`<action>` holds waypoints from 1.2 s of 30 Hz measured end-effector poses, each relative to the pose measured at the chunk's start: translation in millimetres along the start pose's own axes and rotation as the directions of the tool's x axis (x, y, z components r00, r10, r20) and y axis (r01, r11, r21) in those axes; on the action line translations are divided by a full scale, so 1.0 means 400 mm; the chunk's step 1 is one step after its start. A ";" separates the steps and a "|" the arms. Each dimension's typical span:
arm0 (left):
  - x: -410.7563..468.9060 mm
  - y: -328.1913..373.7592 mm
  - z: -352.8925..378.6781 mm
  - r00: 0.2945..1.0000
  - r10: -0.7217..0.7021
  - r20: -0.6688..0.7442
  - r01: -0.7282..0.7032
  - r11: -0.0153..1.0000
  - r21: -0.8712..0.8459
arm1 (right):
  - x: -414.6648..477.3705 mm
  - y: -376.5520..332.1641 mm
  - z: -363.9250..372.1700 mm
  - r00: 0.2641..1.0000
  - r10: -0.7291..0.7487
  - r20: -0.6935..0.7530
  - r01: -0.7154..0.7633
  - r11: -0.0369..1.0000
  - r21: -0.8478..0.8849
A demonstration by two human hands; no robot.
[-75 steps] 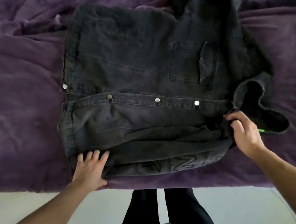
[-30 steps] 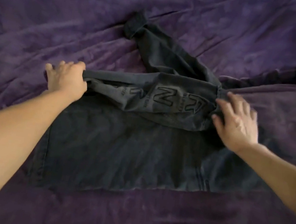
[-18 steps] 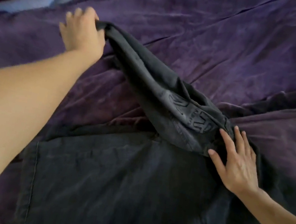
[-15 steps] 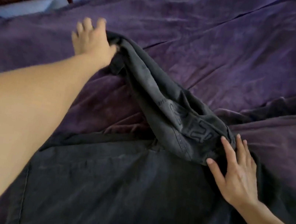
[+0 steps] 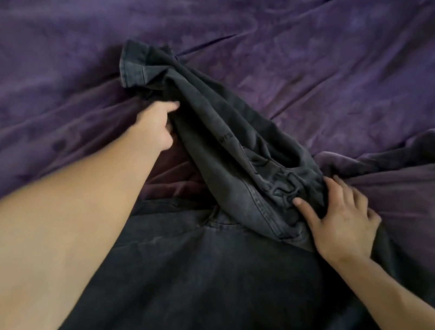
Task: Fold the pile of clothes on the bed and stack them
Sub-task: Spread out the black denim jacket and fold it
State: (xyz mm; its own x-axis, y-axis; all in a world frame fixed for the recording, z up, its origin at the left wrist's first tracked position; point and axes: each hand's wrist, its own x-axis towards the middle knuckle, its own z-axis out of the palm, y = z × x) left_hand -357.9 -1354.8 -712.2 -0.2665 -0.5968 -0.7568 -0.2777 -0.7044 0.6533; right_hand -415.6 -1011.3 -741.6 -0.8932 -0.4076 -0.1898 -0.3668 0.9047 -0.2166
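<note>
Dark grey denim jacket point(image 5: 205, 291), crumpled sleeve point(image 5: 217, 124) diagonal; right hand point(image 5: 343, 224) flat on it; left hand point(image 5: 154, 126) grip unclear.

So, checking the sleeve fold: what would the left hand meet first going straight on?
The black denim jacket's sleeve, right ahead of the left hand; blur hides whether its fingers touch it.

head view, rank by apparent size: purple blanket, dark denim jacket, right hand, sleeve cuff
1. purple blanket
2. dark denim jacket
3. right hand
4. sleeve cuff
The hand is nearer the camera, so the last two are unsure.
</note>
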 end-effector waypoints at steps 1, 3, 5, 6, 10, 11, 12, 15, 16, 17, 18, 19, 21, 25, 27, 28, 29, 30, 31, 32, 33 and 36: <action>-0.008 0.012 0.004 1.000 -0.003 0.011 0.004 0.998 -0.055 | 0.012 0.007 -0.007 1.000 0.009 0.005 -0.009 1.000 0.013; -0.036 0.032 -0.006 0.998 0.029 0.057 -0.021 0.991 -0.130 | 0.043 0.011 -0.037 0.996 0.049 0.075 -0.054 0.997 0.058; -0.078 0.046 -0.032 0.993 0.057 0.101 -0.038 0.981 -0.188 | 0.075 0.001 -0.083 0.985 0.090 0.144 -0.107 0.988 0.110; -0.100 0.051 -0.052 0.993 0.060 0.097 -0.039 0.979 -0.201 | 0.087 -0.017 -0.103 0.984 0.097 0.153 -0.119 0.982 0.144; -0.176 0.065 -0.109 0.996 0.034 0.084 -0.019 0.985 -0.169 | 0.131 -0.149 -0.148 0.975 -0.021 0.221 -0.040 0.963 0.267; -0.194 0.068 -0.115 0.994 0.040 0.104 -0.022 0.985 -0.172 | 0.144 -0.186 -0.156 0.949 -0.053 0.311 -0.051 0.947 0.317; -0.212 0.070 -0.121 0.990 0.052 0.128 -0.030 0.984 -0.173 | 0.155 -0.219 -0.167 0.915 -0.082 0.394 -0.060 0.940 0.336; -0.260 0.075 -0.159 0.979 0.091 0.184 -0.052 0.976 -0.211 | 0.159 -0.268 -0.210 0.915 -0.189 0.355 0.087 0.955 0.285; -0.280 0.069 -0.187 0.978 0.102 0.182 -0.056 0.968 -0.243 | 0.133 -0.271 -0.230 0.942 -0.269 0.198 0.211 0.939 0.272; -0.300 0.054 -0.221 0.979 0.110 0.170 -0.061 0.960 -0.272 | 0.094 -0.262 -0.246 0.926 -0.377 -0.009 0.367 0.897 0.247; -0.322 0.026 -0.261 0.982 0.108 0.157 -0.058 0.954 -0.293 | 0.040 -0.245 -0.256 0.844 -0.496 -0.207 0.532 0.824 0.197; -0.344 -0.017 -0.307 0.985 0.091 0.146 -0.043 0.952 -0.303 | -0.028 -0.220 -0.259 0.726 -0.598 -0.339 0.666 0.734 0.133; -0.392 -0.147 -0.404 0.994 -0.008 0.112 0.035 0.969 -0.246 | -0.172 -0.156 -0.236 0.550 -0.756 -0.355 0.816 0.576 0.039; -0.475 -0.355 -0.585 0.948 -0.256 -0.190 0.236 0.964 -0.122 | -0.387 -0.044 -0.131 0.548 -0.836 0.028 0.834 0.544 -0.091; -0.492 -0.367 -0.649 0.927 -0.223 -0.302 0.201 0.974 -0.102 | -0.420 -0.055 -0.125 0.618 -0.778 0.116 0.784 0.621 -0.013; -0.496 -0.356 -0.665 0.927 -0.177 -0.331 0.164 0.984 -0.068 | -0.422 -0.079 -0.132 0.657 -0.751 0.064 0.749 0.660 0.062; -0.498 -0.339 -0.668 0.928 -0.121 -0.354 0.120 0.992 -0.025 | -0.422 -0.112 -0.143 0.692 -0.721 -0.019 0.717 0.685 0.126; -0.499 -0.321 -0.661 0.925 -0.048 -0.377 0.066 0.997 0.037 | -0.418 -0.150 -0.152 0.718 -0.690 -0.092 0.694 0.702 0.159; -0.500 -0.300 -0.647 0.916 0.050 -0.398 -0.003 0.993 0.120 | -0.413 -0.192 -0.157 0.749 -0.654 -0.109 0.662 0.729 0.177; -0.501 -0.278 -0.626 0.903 0.164 -0.397 -0.087 0.975 0.203 | -0.410 -0.235 -0.156 0.786 -0.615 -0.058 0.613 0.767 0.189; -0.501 -0.255 -0.602 0.889 0.269 -0.370 -0.173 0.947 0.272 | -0.411 -0.280 -0.151 0.826 -0.560 0.063 0.536 0.815 0.222; -0.485 -0.197 -0.513 0.921 0.336 -0.197 -0.240 0.888 0.394 | -0.428 -0.374 -0.093 0.833 -0.305 0.462 0.139 0.923 0.359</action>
State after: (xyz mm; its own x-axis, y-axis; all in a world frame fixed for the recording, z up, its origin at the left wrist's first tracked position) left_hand -94.9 -1262.2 -621.4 -0.1574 -0.8619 -0.4821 -0.5459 -0.3309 0.7698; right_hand -217.4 -1072.0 -640.9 -0.5117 -0.6727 -0.5344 -0.3695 0.7339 -0.5699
